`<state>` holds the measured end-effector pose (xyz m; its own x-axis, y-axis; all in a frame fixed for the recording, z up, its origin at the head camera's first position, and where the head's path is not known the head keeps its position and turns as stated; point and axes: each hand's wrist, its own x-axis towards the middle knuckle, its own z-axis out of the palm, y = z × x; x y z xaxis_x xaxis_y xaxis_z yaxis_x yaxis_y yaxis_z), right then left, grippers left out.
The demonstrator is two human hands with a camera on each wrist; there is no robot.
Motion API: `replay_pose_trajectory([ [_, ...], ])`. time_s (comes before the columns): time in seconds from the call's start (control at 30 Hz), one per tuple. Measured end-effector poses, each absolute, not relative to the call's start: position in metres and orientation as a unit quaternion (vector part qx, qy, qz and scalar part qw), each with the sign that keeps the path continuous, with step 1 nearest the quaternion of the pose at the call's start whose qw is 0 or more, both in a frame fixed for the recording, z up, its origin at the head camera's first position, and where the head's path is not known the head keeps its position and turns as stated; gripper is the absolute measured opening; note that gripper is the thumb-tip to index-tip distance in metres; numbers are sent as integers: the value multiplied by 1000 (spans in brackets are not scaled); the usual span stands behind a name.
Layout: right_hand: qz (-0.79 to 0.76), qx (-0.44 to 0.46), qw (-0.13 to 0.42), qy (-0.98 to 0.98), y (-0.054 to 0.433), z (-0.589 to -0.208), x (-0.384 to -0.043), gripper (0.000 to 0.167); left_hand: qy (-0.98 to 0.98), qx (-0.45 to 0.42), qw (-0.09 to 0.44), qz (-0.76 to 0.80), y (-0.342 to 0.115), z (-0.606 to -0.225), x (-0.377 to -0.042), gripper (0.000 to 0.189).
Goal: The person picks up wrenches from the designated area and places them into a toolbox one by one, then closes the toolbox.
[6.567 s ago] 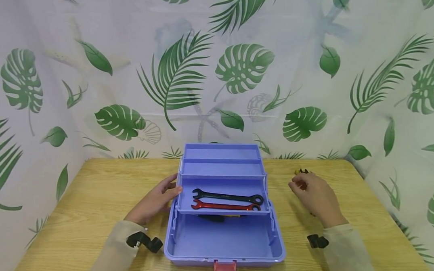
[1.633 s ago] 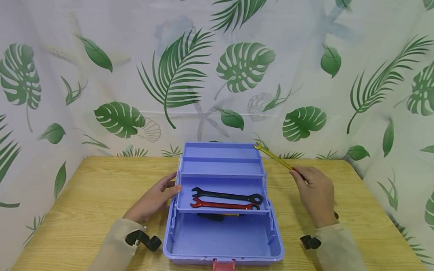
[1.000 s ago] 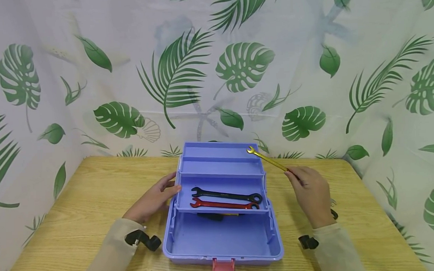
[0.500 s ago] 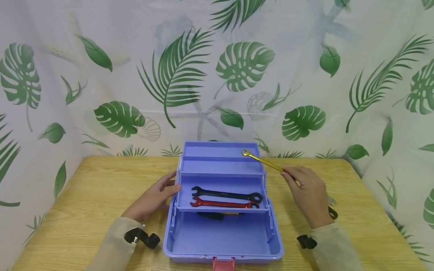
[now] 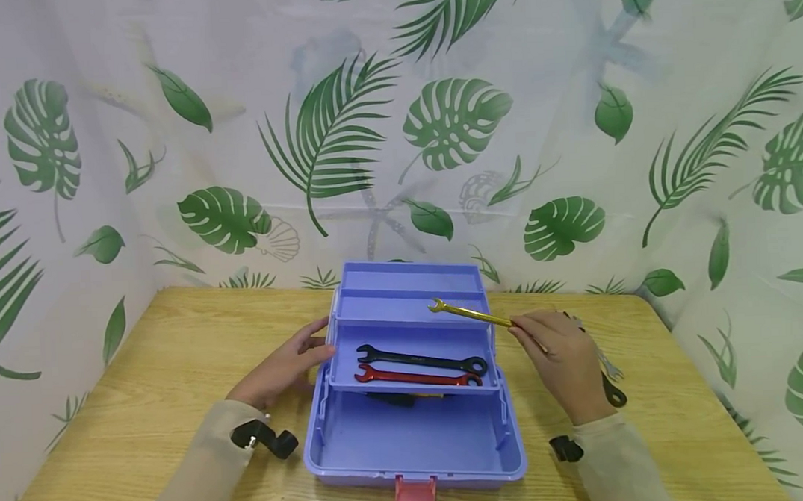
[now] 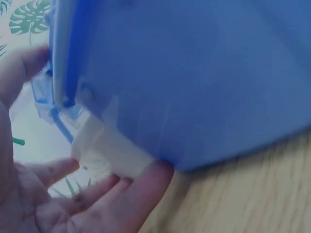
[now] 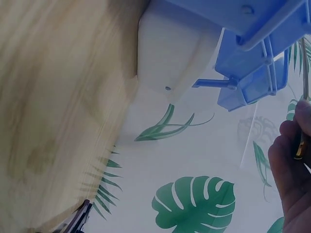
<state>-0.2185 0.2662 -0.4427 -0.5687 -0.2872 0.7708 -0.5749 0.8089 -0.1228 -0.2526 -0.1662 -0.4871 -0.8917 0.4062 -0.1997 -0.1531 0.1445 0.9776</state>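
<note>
A blue-purple toolbox [image 5: 416,440] stands open at the middle of the table, its trays raised in steps. My left hand [image 5: 282,369] rests against its left side; in the left wrist view the thumb touches the tray edge and the fingertips touch a white part. A black wrench [image 5: 420,360] and a red wrench [image 5: 414,375] lie side by side in the lowest raised tray. My right hand [image 5: 562,359] pinches a gold wrench [image 5: 468,312] by one end. Its open-jaw end points left, above the trays. The held end is mostly hidden in the head view.
Right of the toolbox, partly behind my right hand, lie a dark ring-ended tool [image 5: 613,392] and a silver wrench end [image 5: 610,365]. A dark and yellow object [image 5: 394,399] shows beneath the tray. The pink latch [image 5: 415,498] hangs at the front. A leaf-patterned cloth [image 5: 369,132] hangs behind.
My right hand took hold of the gold wrench at the right, raised it, then moved it left and lower over the trays, turning it flatter. My left hand stays at the toolbox's side.
</note>
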Motion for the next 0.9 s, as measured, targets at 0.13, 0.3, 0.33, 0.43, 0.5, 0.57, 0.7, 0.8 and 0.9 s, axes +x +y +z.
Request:
replay_pose_trajectory([
  [0.13, 191, 274, 387, -860, 263, -443, -218, 23, 712, 81, 220, 662, -164, -485, -252, 79],
  [0.3, 179, 304, 385, -853, 256, -443, -216, 44, 710, 72, 219, 665, -162, -483, -250, 80],
  [0.33, 176, 313, 383, -851, 254, -443, -215, 46, 711, 72, 219, 664, -162, -483, -250, 81],
  [0.43, 171, 343, 372, -846, 249, -442, -214, 36, 716, 71, 216, 660, -160, -484, -251, 81],
  [0.5, 176, 359, 361, -842, 245, -442, -213, 26, 720, 69, 215, 657, -160, -484, -251, 81],
  [0.57, 178, 372, 355, -839, 242, -442, -214, 21, 722, 68, 214, 654, -160, -485, -251, 81],
  [0.7, 149, 398, 350, -835, 233, -440, -215, 17, 727, 68, 212, 649, -161, -483, -250, 81],
  [0.8, 122, 410, 342, -837, 227, -438, -215, 15, 727, 71, 211, 650, -161, -482, -249, 80],
  [0.9, 108, 410, 332, -843, 221, -434, -214, 19, 727, 71, 208, 651, -160, -482, -249, 79],
])
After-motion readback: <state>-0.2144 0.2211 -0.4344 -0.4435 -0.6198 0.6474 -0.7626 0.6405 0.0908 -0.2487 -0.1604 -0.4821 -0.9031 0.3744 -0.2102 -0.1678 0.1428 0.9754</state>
